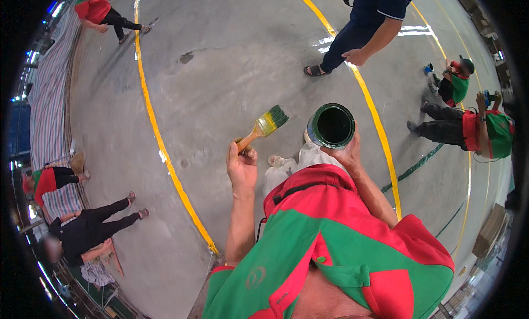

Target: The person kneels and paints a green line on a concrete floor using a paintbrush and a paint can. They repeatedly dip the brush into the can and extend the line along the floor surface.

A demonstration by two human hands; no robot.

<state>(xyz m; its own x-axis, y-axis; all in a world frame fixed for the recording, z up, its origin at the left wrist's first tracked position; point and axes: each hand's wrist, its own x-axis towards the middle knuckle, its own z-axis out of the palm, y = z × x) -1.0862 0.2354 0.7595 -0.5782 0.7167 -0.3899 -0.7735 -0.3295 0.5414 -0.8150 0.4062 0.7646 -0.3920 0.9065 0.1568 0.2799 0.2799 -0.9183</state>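
Observation:
In my left hand (242, 163) is a paintbrush (255, 136), its wooden handle gripped between thumb and fingers. The bristles, coated dark green, point up and to the right. My right hand (348, 150) grips an open paint can (314, 129) from its near right side. Dark green paint shows inside, and green smears mark the rim. Brush and can are held apart in front of my body, above the grey floor. The can hides part of the fingers of my right hand.
Yellow lines (157, 126) run along the grey concrete floor (220, 76), with a dark green stripe (419, 166) at right. A person in dark blue (361, 27) stands close ahead. Several other people are at both sides. Striped sheeting (52, 104) lines the left; cardboard (489, 231) is stacked at right.

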